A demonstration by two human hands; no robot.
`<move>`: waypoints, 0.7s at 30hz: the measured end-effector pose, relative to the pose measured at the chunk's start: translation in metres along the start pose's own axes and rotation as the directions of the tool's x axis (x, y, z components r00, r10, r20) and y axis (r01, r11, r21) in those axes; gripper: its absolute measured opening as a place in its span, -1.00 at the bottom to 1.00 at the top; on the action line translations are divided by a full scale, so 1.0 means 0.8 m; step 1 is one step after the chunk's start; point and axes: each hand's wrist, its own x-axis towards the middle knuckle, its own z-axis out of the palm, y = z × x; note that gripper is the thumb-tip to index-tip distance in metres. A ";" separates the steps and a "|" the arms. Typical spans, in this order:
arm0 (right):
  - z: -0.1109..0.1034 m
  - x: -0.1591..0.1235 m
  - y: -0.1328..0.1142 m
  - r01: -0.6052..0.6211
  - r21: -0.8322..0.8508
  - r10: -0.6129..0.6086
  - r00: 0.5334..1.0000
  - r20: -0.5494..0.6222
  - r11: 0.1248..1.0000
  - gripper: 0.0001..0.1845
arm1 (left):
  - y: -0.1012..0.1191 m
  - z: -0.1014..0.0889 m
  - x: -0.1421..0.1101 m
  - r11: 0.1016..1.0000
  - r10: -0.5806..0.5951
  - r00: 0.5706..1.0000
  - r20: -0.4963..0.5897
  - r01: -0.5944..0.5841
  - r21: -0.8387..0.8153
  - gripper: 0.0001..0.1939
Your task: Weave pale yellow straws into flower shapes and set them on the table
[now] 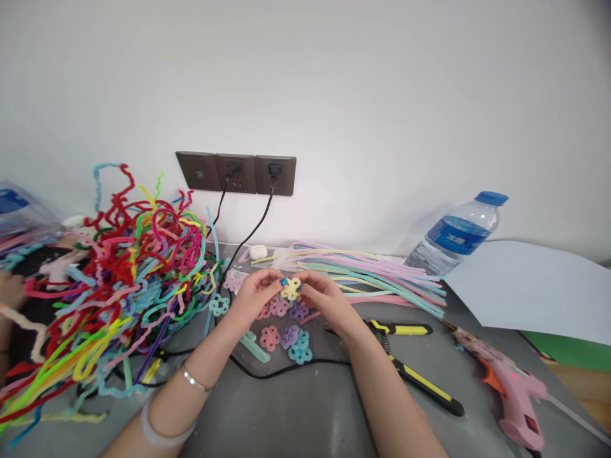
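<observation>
A small pale yellow pipe-cleaner flower [291, 289] is pinched between my two hands over the grey table. My left hand [260, 294] grips its left side with thumb and fingers. On its right side, my right hand [326, 300] holds it the same way. Beneath and around them lie several more looped flowers: a pink one [270, 338], a blue one [300, 347], a purple one [289, 336] and a mint one [219, 305]. A bent mint-green strip [255, 347] rests just below my left hand.
Tangled pipe cleaners [143, 273] heap at left, beside another person's hand [12, 289]. Straight pastel pipe cleaners [363, 273] lie behind my hands. Black-yellow pliers [420, 375], a pink glue gun [510, 388], a water bottle [461, 232] and white paper [529, 283] are at right. A black cable [286, 370] crosses the table.
</observation>
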 end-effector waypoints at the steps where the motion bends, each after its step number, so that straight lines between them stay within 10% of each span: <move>1: 0.001 0.000 -0.001 -0.013 0.026 0.013 1.000 -0.007 1.000 -0.77 | -0.001 0.001 0.000 1.000 0.000 1.000 -0.002 0.000 -0.001 -0.80; 21: -0.002 -0.002 -0.005 0.051 0.025 -0.053 0.995 0.085 0.998 -0.66 | -0.001 -0.013 -0.004 0.931 -0.285 0.926 0.245 0.329 -0.159 -0.67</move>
